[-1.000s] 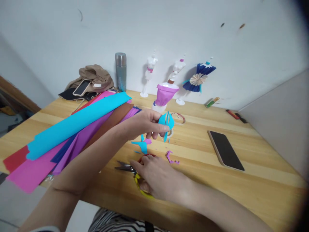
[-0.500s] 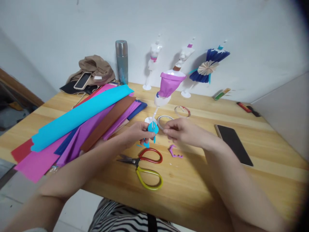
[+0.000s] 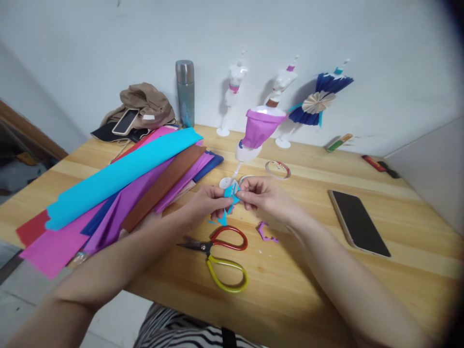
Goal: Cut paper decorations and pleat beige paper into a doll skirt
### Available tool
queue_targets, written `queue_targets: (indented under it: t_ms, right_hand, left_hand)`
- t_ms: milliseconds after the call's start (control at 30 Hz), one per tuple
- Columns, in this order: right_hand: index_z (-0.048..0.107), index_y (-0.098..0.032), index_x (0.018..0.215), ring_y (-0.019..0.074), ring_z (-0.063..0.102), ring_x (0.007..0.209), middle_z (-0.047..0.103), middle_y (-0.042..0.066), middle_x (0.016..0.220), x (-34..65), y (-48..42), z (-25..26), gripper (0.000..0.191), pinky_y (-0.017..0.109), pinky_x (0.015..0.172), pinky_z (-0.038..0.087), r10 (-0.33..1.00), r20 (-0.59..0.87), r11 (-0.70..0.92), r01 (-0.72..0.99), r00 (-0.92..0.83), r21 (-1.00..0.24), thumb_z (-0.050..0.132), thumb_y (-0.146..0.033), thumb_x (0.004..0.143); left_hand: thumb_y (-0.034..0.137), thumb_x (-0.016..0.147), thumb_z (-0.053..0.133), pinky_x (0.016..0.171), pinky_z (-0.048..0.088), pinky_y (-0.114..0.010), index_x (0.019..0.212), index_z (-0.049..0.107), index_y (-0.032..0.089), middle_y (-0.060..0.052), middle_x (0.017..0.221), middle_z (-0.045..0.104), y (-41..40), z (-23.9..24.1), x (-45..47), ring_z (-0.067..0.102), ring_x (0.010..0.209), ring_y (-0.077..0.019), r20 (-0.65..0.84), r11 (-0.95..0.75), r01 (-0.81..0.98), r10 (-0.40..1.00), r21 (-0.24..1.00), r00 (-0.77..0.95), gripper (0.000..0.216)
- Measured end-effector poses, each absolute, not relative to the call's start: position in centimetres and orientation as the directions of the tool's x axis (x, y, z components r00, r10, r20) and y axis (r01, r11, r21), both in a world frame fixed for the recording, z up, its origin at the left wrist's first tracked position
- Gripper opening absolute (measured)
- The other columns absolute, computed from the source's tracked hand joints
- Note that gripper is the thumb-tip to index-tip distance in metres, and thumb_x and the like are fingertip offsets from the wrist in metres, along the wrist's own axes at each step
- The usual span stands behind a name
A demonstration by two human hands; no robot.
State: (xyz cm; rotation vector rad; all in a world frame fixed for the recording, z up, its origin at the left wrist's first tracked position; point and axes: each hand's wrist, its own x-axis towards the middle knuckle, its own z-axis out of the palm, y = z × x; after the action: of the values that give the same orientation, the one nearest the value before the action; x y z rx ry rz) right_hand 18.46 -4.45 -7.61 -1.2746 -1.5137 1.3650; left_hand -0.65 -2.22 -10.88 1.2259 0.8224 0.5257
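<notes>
My left hand pinches a small cut piece of blue paper above the table. From the other side, the thumb and fingertips of my right hand close on the same piece. Just below lie scissors with one red and one yellow handle, blades slightly apart and pointing left. Small blue scraps and a jagged purple scrap are near the hands. Behind my hands stands a white mannequin on a stand, wrapped in purple paper.
Folded sheets of coloured paper are piled at left. A phone lies at right. Along the wall stand a flask and several small mannequins, one in a dark blue pleated dress. A tape roll sits behind my right hand.
My right hand has moved left to the blue paper and now grips it together with my left hand. The view has shifted slightly.
</notes>
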Motion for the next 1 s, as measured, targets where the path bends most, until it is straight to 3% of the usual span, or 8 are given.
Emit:
queue_targets:
  t_ms: [233,333,733,867,1000]
  right_hand:
    - [0.066,-0.018,0.075,0.0069,0.048,0.045,0.061,-0.005,0.057,17.7,-4.4,-8.7,0.039,0.021,0.044,0.033,0.969,-0.116,-0.087,0.136,-0.218,-0.987,0.087,-0.05,0.065]
    - [0.062,-0.019,0.066,0.0067,0.046,0.045,0.059,-0.005,0.054,17.3,-4.3,-9.1,0.038,0.022,0.045,0.033,0.967,-0.111,-0.086,0.117,-0.229,-0.989,0.089,-0.046,0.062]
    - [0.061,-0.019,0.068,0.0073,0.045,0.045,0.056,-0.006,0.052,17.6,-4.0,-9.2,0.038,0.024,0.047,0.033,0.987,-0.076,-0.069,0.058,-0.14,-0.996,0.087,-0.047,0.065]
    - [0.062,-0.019,0.072,0.0079,0.046,0.047,0.057,-0.005,0.054,17.8,-4.0,-9.0,0.035,0.024,0.047,0.034,0.995,-0.071,-0.067,0.063,-0.073,-0.996,0.085,-0.045,0.068]
    - [0.061,-0.02,0.074,0.0089,0.047,0.047,0.056,-0.005,0.055,17.9,-3.9,-9.2,0.033,0.024,0.046,0.034,0.997,-0.073,-0.071,0.069,-0.031,-0.995,0.084,-0.044,0.069]
  left_hand:
    - [0.034,0.077,0.072,0.043,0.033,-0.016,0.064,0.065,0.013,0.003,0.048,0.056,-2.1,-10.9,-1.1,0.046,0.042,-0.005,-0.328,0.339,0.087,0.763,0.937,0.558,0.025]
    - [0.033,0.076,0.073,0.042,0.034,-0.017,0.061,0.062,0.014,0.003,0.048,0.056,-2.0,-11.0,-1.1,0.048,0.042,-0.0062,-0.34,0.313,0.148,0.749,0.938,0.569,0.026]
    - [0.05,0.066,0.081,0.041,0.034,-0.017,0.064,0.063,0.014,0.002,0.051,0.056,-2.2,-11.1,-1.3,0.046,0.044,-0.0061,-0.29,0.24,0.164,0.734,0.957,0.614,0.041]
    - [0.048,0.063,0.082,0.041,0.034,-0.018,0.072,0.067,0.014,0.001,0.06,0.063,-2.0,-11.0,-1.7,0.049,0.046,-0.0063,-0.312,0.262,0.171,0.737,0.95,0.599,0.039]
    - [0.049,0.067,0.078,0.041,0.031,-0.019,0.065,0.067,0.014,0.003,0.052,0.057,-1.5,-10.0,-2.4,0.045,0.044,-0.0064,-0.308,0.182,0.257,0.716,0.949,0.626,0.037]
